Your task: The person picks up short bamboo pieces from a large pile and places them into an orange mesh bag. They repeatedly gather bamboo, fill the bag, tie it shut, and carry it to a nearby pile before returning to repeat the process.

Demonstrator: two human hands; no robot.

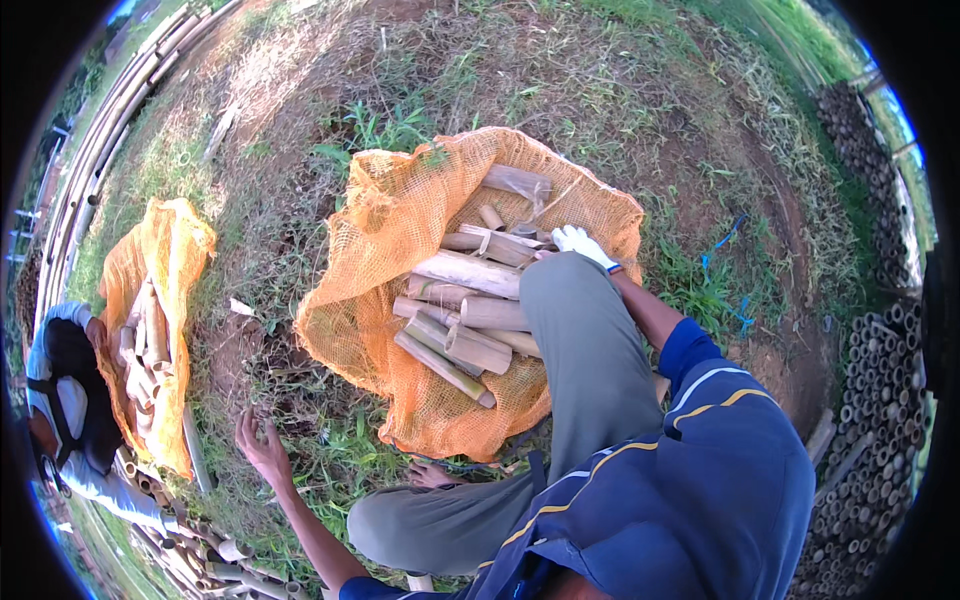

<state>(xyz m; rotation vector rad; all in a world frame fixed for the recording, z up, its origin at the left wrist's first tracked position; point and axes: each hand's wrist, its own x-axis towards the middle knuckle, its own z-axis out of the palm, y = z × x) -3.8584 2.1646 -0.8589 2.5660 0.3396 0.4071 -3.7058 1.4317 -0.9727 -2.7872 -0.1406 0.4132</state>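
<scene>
In front of me an orange mesh sack point(345, 320) lies spread on the ground, holding several cut bamboo pieces point(468, 272). Some are split lengthwise; others are whole tubes. My right hand point(582, 246), in a white glove, rests at the right end of the pile, beside my raised knee, its fingers stretched out over the sack's contents. I cannot make out anything held in it. Bare and off to the left, my left hand point(264, 452) hangs above the grass with its fingers apart, touching nothing.
At the left, another person point(75, 390) bends over a second orange sack point(190, 300) of bamboo pieces. Long poles point(120, 110) lie at the far left, with loose bamboo point(225, 570) at lower left. Stacked bamboo tubes point(880, 430) stand at the right. Blue string point(730, 235) lies on the grass.
</scene>
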